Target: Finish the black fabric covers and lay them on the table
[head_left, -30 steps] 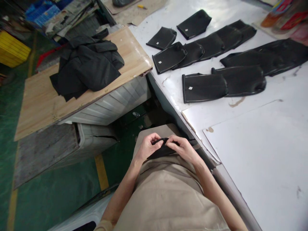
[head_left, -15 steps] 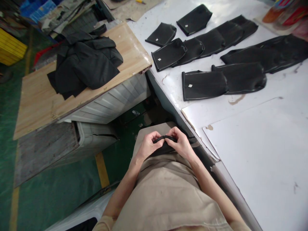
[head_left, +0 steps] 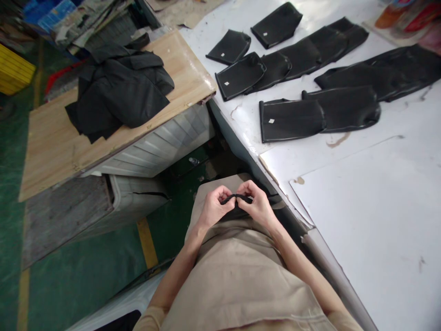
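Observation:
Close to my waist, my left hand (head_left: 216, 205) and my right hand (head_left: 254, 202) pinch the edge of a black piece of sheet material (head_left: 237, 212), thumbs nearly meeting at its middle. Its edge looks rolled or folded between the fingers. The rest of the piece hangs down over my lap, partly hidden by my hands. Both hands are closed on it. On the white table to the right lie several flat black pieces (head_left: 291, 120), overlapping in rows, some with a small white mark near one end.
A heap of black cloth-like pieces (head_left: 120, 87) lies on a wooden board (head_left: 51, 151) at the left, resting on white crates (head_left: 165, 142). The white table's edge (head_left: 275, 184) runs close by my right arm. Yellow (head_left: 15, 69) and blue crates (head_left: 57, 16) stand farther back.
Both hands stay nearly in place, still pinching the black piece; its edge between the fingers looks slightly flatter. The view has shifted a little.

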`<state>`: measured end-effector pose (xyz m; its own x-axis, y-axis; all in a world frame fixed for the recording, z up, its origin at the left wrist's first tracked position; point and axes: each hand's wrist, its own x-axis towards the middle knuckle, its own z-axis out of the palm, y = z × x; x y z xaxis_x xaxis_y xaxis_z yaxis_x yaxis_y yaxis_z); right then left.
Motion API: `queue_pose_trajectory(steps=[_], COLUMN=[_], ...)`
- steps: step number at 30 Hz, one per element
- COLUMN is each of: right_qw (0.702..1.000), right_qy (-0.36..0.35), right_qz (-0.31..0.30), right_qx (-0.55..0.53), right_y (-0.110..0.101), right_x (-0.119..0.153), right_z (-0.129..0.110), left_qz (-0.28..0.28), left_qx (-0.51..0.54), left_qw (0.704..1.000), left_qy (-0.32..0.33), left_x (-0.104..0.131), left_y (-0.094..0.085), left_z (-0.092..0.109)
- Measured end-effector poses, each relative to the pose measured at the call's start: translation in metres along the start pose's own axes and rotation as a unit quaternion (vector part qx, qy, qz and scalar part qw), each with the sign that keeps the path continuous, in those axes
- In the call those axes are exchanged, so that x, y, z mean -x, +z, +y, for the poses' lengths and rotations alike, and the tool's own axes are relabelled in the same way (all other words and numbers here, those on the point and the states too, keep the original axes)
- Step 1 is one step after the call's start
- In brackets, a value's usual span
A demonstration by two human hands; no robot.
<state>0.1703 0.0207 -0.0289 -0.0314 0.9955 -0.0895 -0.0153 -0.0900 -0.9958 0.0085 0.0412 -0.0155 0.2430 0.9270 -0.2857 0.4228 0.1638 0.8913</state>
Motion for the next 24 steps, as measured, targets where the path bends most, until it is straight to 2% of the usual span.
queue_pose_trajectory(steps=[4,8,14,16,19,22,24], right_qw=[1.0,0.999,0.994,0.992,0.984,0.976,0.979], right_qy=[-0.009,0.023,-0.001,0.004,0.047,0.093,0.083], right_qz=[0.006,0.001,-0.111,-0.121,-0.133,-0.098,-0.065], right_qx=[0.016,-0.034,-0.012,-0.044,-0.11,-0.169,-0.176], right_y=[0.001,-0.003,-0.019,-0.024,-0.028,-0.033,-0.034], right_x=[0.001,0.0,0.005,0.006,0.007,0.007,0.008], right_z=[0.0,0.008,0.012,0.014,0.022,0.03,0.029], left_qz=[0.007,0.01,-0.018,-0.026,-0.035,-0.038,-0.034], left_qx=[-0.004,0.011,0.075,0.089,0.099,0.099,0.106], left_qw=[1.0,1.0,0.995,0.994,0.993,0.992,0.99], left_qy=[0.002,-0.025,-0.059,-0.054,-0.049,-0.069,-0.085], left_x=[0.0,-0.002,-0.003,-0.003,-0.002,-0.002,-0.003], left_y=[0.002,0.004,0.005,0.006,0.008,0.008,0.006], left_z=[0.005,0.007,0.008,0.009,0.007,0.003,0.001])
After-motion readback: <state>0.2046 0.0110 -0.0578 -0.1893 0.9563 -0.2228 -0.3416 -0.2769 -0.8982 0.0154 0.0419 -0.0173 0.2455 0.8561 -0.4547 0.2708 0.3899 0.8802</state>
